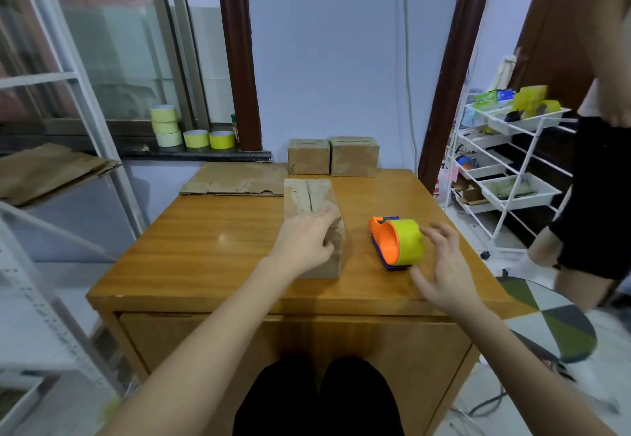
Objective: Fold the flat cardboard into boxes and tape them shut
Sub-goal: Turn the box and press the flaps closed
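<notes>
- On the far left I see a pile of flat cardboard [51, 170] on a shelf, and I count five tape rolls [191, 129] on the window ledge: three stacked up, two beside them
- One more flat cardboard sheet [235, 179] lies at the back left of the wooden table [205, 244]
- My left hand [305, 242] holds the near end of the folded box [312, 223] in the middle of the table; its fingers curl over the top edge and grip it
- I think I should keep this hand pressing down, so the flaps stay closed and the slit on top stays lined up
- Two finished boxes [333, 157] sit side by side at the back, so I count three boxes in all
- One tape dispenser [396, 242], orange with a yellow roll, lies just right of the box
- My right hand [440, 266] is beside it with fingers spread and loose, holding nothing; whether the fingertips touch the roll, I cannot tell
- I think I should grab it by the handle and pull tape straight along the slit
</notes>
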